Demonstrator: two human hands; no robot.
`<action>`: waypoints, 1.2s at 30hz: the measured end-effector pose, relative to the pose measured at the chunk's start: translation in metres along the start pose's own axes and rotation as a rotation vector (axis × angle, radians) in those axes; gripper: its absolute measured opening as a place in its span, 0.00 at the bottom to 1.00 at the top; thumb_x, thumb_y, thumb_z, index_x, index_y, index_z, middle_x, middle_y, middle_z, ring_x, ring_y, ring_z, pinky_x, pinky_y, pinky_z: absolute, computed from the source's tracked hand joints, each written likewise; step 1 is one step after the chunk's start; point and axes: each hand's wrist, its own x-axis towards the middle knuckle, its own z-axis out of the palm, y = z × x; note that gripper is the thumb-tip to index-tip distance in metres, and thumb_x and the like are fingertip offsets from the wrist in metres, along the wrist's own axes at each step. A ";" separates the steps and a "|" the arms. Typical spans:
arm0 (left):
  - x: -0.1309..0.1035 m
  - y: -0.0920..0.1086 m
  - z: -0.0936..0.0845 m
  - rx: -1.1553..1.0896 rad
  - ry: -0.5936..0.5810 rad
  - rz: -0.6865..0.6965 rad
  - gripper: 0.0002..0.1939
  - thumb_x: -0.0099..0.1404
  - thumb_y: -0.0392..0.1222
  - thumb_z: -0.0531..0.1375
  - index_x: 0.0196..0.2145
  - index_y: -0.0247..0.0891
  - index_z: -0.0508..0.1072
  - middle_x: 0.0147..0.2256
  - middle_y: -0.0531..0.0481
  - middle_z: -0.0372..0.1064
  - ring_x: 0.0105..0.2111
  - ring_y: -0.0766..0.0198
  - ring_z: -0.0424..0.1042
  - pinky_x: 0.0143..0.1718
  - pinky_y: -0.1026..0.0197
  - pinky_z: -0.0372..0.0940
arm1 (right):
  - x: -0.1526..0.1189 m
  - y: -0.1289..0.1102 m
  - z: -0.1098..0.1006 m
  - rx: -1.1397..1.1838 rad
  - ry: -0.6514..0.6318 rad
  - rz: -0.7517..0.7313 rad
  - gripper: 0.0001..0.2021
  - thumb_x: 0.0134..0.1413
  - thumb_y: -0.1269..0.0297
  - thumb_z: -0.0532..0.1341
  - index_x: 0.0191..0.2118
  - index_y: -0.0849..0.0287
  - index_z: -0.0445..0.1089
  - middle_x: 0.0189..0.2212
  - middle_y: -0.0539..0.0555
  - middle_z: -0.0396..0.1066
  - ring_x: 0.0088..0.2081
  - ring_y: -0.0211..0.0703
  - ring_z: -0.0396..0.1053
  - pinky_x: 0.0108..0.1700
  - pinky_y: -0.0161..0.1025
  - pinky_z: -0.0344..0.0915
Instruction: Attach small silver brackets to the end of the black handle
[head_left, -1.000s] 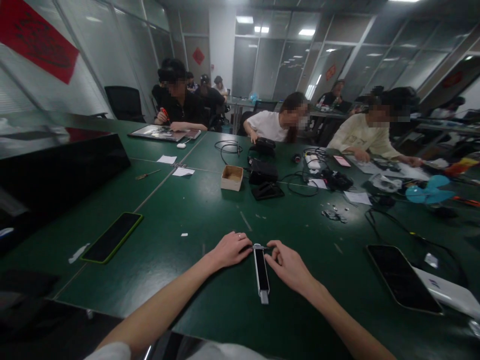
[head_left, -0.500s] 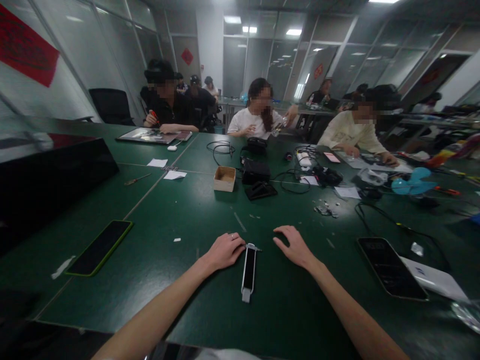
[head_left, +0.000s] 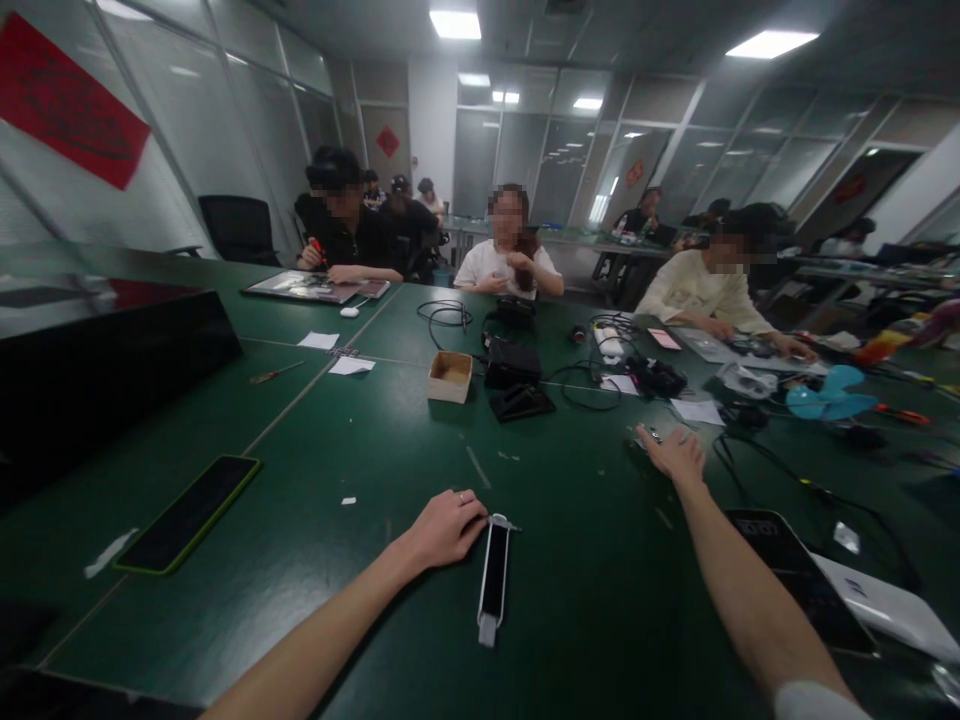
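On the green table lies a narrow device with a white frame and a dark face (head_left: 493, 575), a thin crosspiece at its far end. My left hand (head_left: 450, 525), a ring on one finger, has its fingers curled together against that far end; the exact grip is partly hidden. My right hand (head_left: 675, 455) is stretched forward to the right with its fingers apart, over the small metal parts (head_left: 654, 437), which it partly covers. Nothing is visible in its grasp.
A small open box (head_left: 450, 378) and a black case (head_left: 514, 365) stand ahead. A green-edged phone (head_left: 187, 515) lies left, another phone (head_left: 802, 580) under my right forearm. Cables and a blue fan blade (head_left: 832, 393) lie right. Several people sit beyond.
My right hand has moved forward and right, from near the device to the small metal parts. My left hand stays at the device's far end. The view has tilted up slightly.
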 end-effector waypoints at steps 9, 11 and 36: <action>0.002 0.005 -0.008 -0.013 -0.046 -0.030 0.08 0.67 0.40 0.52 0.38 0.38 0.69 0.36 0.50 0.66 0.33 0.65 0.66 0.33 0.63 0.59 | 0.034 -0.008 0.014 -0.015 -0.184 -0.374 0.34 0.59 0.46 0.44 0.63 0.68 0.50 0.63 0.65 0.47 0.64 0.52 0.44 0.62 0.46 0.44; 0.002 0.006 -0.009 -0.003 -0.048 -0.027 0.08 0.67 0.40 0.52 0.38 0.38 0.69 0.36 0.50 0.66 0.33 0.66 0.66 0.34 0.63 0.59 | 0.032 -0.011 0.018 -0.016 -0.205 -0.439 0.32 0.60 0.48 0.44 0.62 0.66 0.52 0.64 0.63 0.46 0.64 0.51 0.43 0.63 0.46 0.42; 0.000 0.006 -0.007 0.033 -0.046 -0.019 0.08 0.68 0.39 0.51 0.39 0.38 0.69 0.35 0.50 0.66 0.33 0.66 0.67 0.34 0.63 0.59 | -0.187 -0.057 -0.011 0.092 -0.355 -0.834 0.30 0.61 0.47 0.45 0.64 0.58 0.49 0.65 0.54 0.44 0.64 0.49 0.43 0.62 0.53 0.50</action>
